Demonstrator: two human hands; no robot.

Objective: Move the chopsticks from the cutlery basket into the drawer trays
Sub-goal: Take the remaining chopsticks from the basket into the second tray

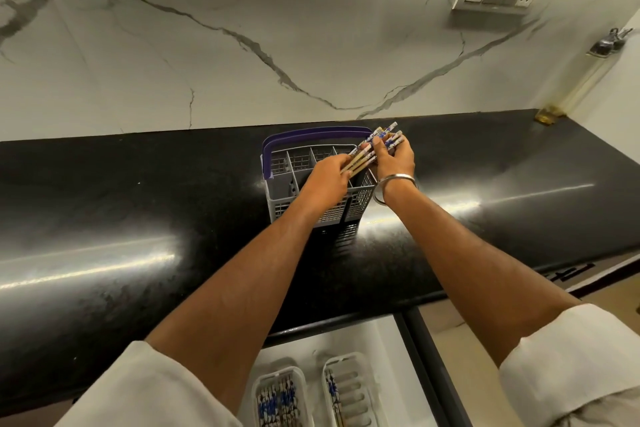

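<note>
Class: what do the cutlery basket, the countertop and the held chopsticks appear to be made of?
Cutlery basket: moulded plastic, matte grey with grid walls and a purple rim.
Countertop: polished black stone, probably granite; speckled, mirror-like glare.
Chopsticks: likely wood or bamboo, tan shafts with blue-and-white printed ends.

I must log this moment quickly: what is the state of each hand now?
Left hand: closed on the bundle of chopsticks, over the cutlery basket.
Right hand: closed on the same bundle, near its patterned ends.

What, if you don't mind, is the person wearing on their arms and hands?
Both forearms are bare, with loose off-white sleeves pushed up toward the elbows. The right hand has a plain silver metal bangle at its wrist; the left hand wears nothing visible.
</note>
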